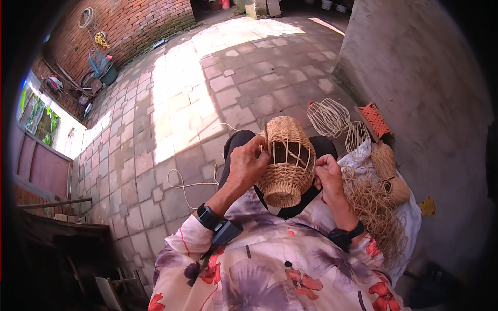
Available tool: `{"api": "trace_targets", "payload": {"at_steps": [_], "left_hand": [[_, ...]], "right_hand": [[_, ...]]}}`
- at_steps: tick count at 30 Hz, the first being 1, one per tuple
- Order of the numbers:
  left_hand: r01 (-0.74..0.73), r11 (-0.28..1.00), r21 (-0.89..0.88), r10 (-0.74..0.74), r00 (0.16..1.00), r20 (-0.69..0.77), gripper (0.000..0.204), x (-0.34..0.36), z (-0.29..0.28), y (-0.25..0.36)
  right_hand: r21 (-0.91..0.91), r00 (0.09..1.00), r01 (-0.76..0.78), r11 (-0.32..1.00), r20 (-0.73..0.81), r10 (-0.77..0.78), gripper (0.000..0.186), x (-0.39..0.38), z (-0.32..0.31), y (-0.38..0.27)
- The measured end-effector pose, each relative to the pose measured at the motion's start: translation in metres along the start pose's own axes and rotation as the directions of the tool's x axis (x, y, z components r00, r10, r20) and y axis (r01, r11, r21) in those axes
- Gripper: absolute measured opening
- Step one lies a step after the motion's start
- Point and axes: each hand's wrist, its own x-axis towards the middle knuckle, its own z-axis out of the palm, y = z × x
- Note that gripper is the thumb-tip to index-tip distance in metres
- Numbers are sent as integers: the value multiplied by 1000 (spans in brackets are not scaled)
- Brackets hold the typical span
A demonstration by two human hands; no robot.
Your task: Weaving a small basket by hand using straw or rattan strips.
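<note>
A woven straw basket point(285, 179) lies sideways between my knees, with bands of weave at both ends and bare pale ribs and cord between. My left hand point(250, 163) is closed on its left side by a strand of cord. My right hand point(328, 176) is closed at its lower right side, fingertips against the weave; whether a strand is pinched there is hard to tell. Loose pale cord point(181, 184) trails over the paving to the left.
Tangled straw cord point(371, 207) lies on a white sack point(407, 238) at my right, with woven pieces point(384, 160), bare frames point(329, 116) and an orange perforated item point(373, 118). A concrete wall point(420, 78) borders the right; buckets and hoses point(106, 72) stand by a brick wall.
</note>
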Motion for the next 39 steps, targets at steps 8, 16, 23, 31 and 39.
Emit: {"api": "trace_targets", "payload": {"at_steps": [8, 16, 23, 31, 39], "left_hand": [[426, 707, -564, -340, 905, 257, 23, -29, -43, -41], [479, 861, -174, -448, 874, 190, 18, -67, -48, -47], [95, 984, 153, -109, 990, 88, 15, -69, -52, -41], [600, 695, -397, -553, 798, 238, 19, -69, -65, -63], [602, 659, -450, -529, 797, 290, 17, -80, -68, -71]], "right_hand": [[-169, 1000, 31, 985, 4, -31, 11, 6, -3, -3], [-463, 966, 238, 854, 24, -256, 11, 0, 4, -12], [-559, 624, 764, 323, 512, -590, 26, -27, 32, -58], [-503, 566, 821, 271, 649, -509, 24, -12, 71, -71], [-609, 628, 778, 155, 748, -214, 10, 0, 90, -79]]}}
